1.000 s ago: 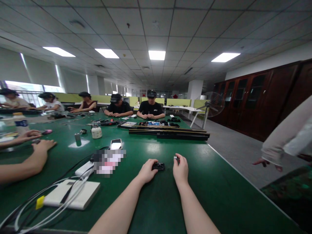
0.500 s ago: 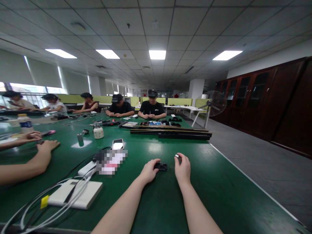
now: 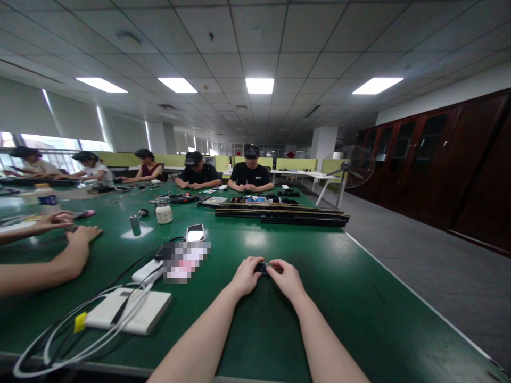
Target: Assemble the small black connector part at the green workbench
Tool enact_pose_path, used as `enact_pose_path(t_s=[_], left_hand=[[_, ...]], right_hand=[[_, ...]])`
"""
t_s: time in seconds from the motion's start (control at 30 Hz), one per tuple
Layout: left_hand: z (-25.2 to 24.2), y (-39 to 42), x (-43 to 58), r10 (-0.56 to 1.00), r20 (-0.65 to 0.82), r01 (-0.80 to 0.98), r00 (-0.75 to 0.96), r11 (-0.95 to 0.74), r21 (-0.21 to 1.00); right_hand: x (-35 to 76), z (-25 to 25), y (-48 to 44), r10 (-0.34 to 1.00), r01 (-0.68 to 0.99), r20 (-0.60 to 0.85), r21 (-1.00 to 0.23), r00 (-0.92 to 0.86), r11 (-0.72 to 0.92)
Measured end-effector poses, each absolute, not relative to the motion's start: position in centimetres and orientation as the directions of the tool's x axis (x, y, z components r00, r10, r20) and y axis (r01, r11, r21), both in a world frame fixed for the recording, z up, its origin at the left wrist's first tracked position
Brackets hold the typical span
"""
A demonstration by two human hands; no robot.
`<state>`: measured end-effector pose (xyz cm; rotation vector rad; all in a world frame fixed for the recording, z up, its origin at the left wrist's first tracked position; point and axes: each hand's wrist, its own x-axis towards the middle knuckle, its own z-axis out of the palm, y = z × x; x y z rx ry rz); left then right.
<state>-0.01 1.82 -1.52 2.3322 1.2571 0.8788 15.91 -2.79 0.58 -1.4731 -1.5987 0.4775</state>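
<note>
Device (image 3: 262,267), small and black, lies between a worker's two hands at the near middle of a green table (image 3: 359,308), straight ahead of the wearer. Its visible part is short, and its long axis seems to run crosswise, from one hand toward the other, though fingers cover both ends. Whether it rests on the tabletop or is lifted just off it cannot be told.

The left hand (image 3: 245,276) grips the left end, thumb on the near side and fingertips on the far side. The right hand (image 3: 286,276) meets it from the right, thumb and fingertips drawn in at that end; whether they pinch a separate small piece is hidden. Neither hand is plainly nearer: both touch the device, fingertips facing across a narrow gap, forearms angling in from below.

To the left, well apart from the hands, lie a phone (image 3: 195,233), a white power strip (image 3: 146,272) and a flat white box (image 3: 154,311). Beyond the hands, long black rails (image 3: 303,219) stretch across the table, with a pale jar (image 3: 163,214) off to their left. At far left, a co-worker's hand (image 3: 82,234) rests on the same table; across it, a person in black (image 3: 252,174) sits with hands together.
</note>
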Motion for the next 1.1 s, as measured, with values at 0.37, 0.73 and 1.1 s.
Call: enact_pose_path(t_s=[0.37,0.73,1.1], left_hand=[[-1.27,1.76,0.04,0.837,0.351,0.609,0.421,-0.547,0.575],[-1.70,2.16,0.00,0.835,0.355,0.596,0.420,-0.549,0.587],[-1.52,1.96,0.06,0.844,0.334,0.614,0.419,-0.535,0.580]], right_hand=[[15.93,0.01,-2.38,0.914,0.746,0.405,-0.618,0.032,0.248],[15.52,0.25,-2.92,0.949,0.853,0.314,-0.498,0.011,0.155],[15.82,-0.04,-2.62,0.949,0.794,0.317,-0.579,0.009,0.185]])
